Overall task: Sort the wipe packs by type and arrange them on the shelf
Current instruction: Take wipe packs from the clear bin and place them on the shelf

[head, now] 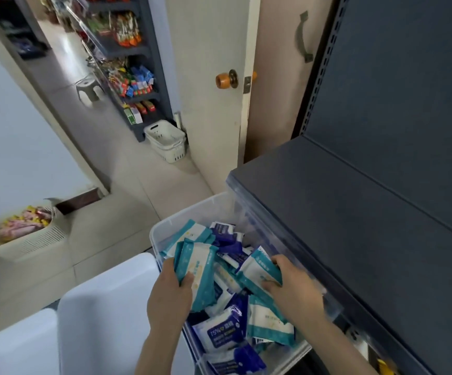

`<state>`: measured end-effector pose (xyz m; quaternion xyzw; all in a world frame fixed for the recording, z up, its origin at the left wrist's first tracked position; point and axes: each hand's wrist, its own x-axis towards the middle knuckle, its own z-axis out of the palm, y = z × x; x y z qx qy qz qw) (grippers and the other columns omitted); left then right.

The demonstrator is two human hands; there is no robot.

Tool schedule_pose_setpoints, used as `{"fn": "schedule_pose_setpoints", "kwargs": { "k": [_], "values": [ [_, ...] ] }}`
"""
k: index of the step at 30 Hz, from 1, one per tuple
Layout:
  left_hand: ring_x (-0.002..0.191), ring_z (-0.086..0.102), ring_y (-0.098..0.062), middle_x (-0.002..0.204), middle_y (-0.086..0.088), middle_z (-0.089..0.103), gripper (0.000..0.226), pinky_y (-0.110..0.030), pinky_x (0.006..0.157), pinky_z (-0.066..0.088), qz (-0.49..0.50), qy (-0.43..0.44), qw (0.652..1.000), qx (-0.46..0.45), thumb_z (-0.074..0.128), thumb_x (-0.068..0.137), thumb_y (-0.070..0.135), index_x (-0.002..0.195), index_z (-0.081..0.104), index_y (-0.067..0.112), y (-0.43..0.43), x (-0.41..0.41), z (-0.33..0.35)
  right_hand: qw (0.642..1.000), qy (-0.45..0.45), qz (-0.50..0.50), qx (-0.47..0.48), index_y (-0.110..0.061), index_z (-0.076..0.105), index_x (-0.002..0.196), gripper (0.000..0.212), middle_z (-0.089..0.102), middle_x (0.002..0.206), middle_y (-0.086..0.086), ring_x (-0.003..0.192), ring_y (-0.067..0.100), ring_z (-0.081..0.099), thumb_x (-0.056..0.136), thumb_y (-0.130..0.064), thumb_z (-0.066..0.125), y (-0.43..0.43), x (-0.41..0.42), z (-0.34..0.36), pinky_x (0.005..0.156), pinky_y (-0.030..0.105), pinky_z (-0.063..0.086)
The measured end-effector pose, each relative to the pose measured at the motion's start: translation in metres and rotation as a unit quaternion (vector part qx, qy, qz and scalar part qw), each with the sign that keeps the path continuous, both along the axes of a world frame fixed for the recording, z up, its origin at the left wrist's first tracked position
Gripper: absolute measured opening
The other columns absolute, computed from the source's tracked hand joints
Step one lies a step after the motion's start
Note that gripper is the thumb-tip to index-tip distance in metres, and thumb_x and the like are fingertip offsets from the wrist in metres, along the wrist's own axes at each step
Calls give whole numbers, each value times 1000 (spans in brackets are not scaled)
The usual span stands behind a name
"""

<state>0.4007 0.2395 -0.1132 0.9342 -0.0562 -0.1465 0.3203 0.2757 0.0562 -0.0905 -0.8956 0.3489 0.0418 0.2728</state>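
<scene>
- Left hand (171, 288) grips teal wipe packs (195, 269) over the clear bin (165, 226).
- Right hand (295, 288) holds another teal pack (257, 272).
- Dark shelf (354, 207) sits beside the bin.

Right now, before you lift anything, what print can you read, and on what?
"75%" on the navy-and-white wipe pack in the clear bin.
Smaller lines under it: too blurred to read.
Teal packs held by the left hand and right hand: print blurred.
Far shelf goods: too small to read.
</scene>
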Motion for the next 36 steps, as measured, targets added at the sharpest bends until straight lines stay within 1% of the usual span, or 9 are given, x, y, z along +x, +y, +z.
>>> {"fn": "schedule_pose_setpoints", "kwargs": {
  "k": [4,9,15,18,22,25,27,31,36],
  "values": [
    [89,62,-27,106,-3,63,28,-34,67,49,-2,1,1000,15,51,95,23,120,41,19,-4,27,-15,999,37,11,3,-31,40,125,37,63,112,-8,98,16,61,92,-39,52,5,27,-24,70,30,46],
    [80,57,-24,97,0,59,34,-31,63,43,-33,5,998,57,49,95,22,128,39,22,-21,55,-34,996,82,14,37,-28,39,129,38,64,109,-6,94,16,62,94,-36,51,9,50,-49,71,31,50],
    [91,62,-23,102,-1,62,33,-33,63,44,-72,18,991,116,52,94,23,125,42,21,-40,76,-48,993,106,10,43,-26,39,134,41,63,112,-5,96,17,61,95,-34,49,11,67,-65,74,32,52],
    [104,56,-22,113,-2,57,40,-36,75,48,-91,6,989,115,55,92,26,129,42,18,-41,78,-49,994,104,18,23,-25,40,135,43,59,119,-4,102,16,59,94,-35,50,12,71,-68,78,32,52],
    [123,45,-23,132,-2,48,56,-37,96,43,-126,-62,979,145,62,88,30,138,37,20,-34,74,-43,994,86,56,-34,-23,33,141,52,46,135,-2,117,17,49,94,-33,51,13,66,-62,91,30,47],
    [127,41,-21,138,0,45,53,-35,101,40,-180,-86,970,140,59,90,33,138,40,21,-34,61,-25,997,27,51,-49,-25,36,141,53,43,140,-8,125,14,43,92,-34,54,13,51,-49,101,28,41],
    [124,44,-19,136,2,46,48,-34,99,41,-241,-77,956,148,56,92,37,136,42,22,-38,49,-9,997,-14,47,-64,-26,40,140,53,45,139,-11,127,10,42,90,-36,57,12,37,-37,104,25,38],
    [113,52,-18,122,2,53,46,-35,86,48,-359,-81,906,208,53,92,45,132,45,23,-55,25,22,992,-64,48,-102,-26,54,130,50,57,127,-12,119,11,52,83,-32,66,5,0,-8,96,24,42],
    [117,52,-20,130,4,52,46,-37,87,48,-418,-160,875,184,53,93,46,134,44,26,-91,-15,61,985,-96,-14,-146,-21,67,111,49,69,106,-6,95,19,65,65,-21,82,-22,-70,26,77,33,55]
  ]
}}
